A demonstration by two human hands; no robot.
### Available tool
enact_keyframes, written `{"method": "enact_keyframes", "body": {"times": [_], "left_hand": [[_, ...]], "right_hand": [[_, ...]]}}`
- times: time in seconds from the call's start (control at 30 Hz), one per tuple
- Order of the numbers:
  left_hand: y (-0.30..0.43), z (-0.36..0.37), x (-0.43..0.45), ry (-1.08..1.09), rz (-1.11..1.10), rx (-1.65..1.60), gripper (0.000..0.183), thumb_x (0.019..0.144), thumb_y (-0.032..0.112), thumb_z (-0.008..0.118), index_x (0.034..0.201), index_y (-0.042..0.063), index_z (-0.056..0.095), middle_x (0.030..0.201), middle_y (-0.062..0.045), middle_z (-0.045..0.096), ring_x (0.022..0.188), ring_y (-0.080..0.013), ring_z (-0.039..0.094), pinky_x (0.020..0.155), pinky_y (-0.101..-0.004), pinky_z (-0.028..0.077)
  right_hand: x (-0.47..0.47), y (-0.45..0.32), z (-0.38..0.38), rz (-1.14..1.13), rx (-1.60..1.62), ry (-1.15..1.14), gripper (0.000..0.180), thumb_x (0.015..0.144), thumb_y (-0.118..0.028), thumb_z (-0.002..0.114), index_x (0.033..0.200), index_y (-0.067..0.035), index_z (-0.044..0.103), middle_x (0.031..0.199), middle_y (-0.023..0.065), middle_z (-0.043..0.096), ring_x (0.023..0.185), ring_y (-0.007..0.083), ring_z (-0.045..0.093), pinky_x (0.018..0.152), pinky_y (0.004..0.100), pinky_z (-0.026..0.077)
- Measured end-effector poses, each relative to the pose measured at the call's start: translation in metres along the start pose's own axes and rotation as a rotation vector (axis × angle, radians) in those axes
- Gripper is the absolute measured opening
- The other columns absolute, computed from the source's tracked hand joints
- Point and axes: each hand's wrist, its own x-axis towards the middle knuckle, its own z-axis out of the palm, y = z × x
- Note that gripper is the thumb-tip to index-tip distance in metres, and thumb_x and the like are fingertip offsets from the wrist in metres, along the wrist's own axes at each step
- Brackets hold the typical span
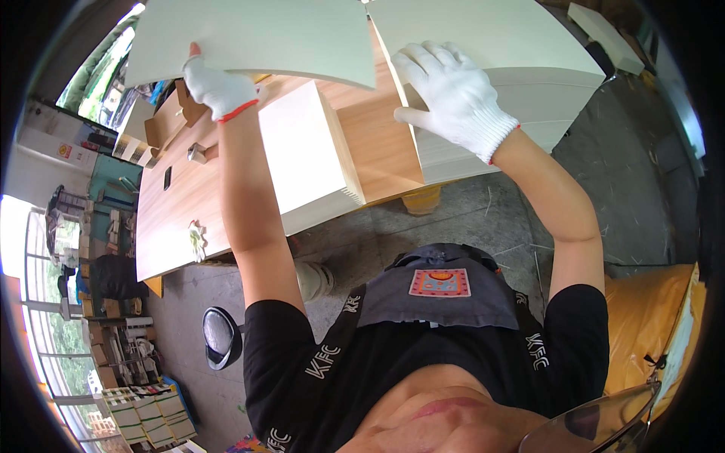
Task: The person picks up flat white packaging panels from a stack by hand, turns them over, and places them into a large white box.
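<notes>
My left hand (218,90), in a white knitted glove with a red cuff, grips the near edge of a large white sheet (266,39). Its thumb lies on top and its fingers are hidden underneath. The sheet is raised over the wooden table. My right hand (450,90), gloved the same way, rests on a tall stack of white sheets (538,48) at the right, fingers forward and thumb out to the side. Between the hands, a lower stack of white sheets (303,150) sits on the wood-grain tabletop (374,141).
On the table's left part lie a dark phone (167,178), a roll of tape (197,153), a crumpled glove (196,240) and an open cardboard box (170,122). A round stool (221,338) stands on the floor. Yellow sheeting (645,328) is at my right.
</notes>
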Motion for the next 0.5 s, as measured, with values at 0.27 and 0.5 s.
{"method": "enact_keyframes", "body": {"times": [0.27,0.5], "left_hand": [[-0.008,-0.029,-0.023,-0.018,0.075,-0.1,0.043,0.102,0.036,0.05,0.134,0.009,0.055,0.127,-0.011,0.061,0.11,-0.0276,0.06,0.097,-0.0412,0.049],[0.025,-0.068,-0.04,-0.192,0.158,0.217,0.057,0.098,0.041,0.054,0.137,-0.001,0.05,0.133,-0.019,0.057,0.121,-0.0296,0.057,0.098,-0.0405,0.05]], "right_hand": [[0.056,-0.044,-0.022,-0.133,0.251,0.495,0.06,0.088,-0.034,0.07,0.139,-0.006,0.053,0.118,0.0154,0.061,0.111,0.0271,0.059,0.094,0.0371,0.046],[0.091,-0.104,0.016,-0.152,0.47,0.359,0.058,0.094,-0.015,0.062,0.149,-0.008,0.045,0.105,0.0158,0.067,0.087,0.0291,0.069,0.069,0.0368,0.054]]}}
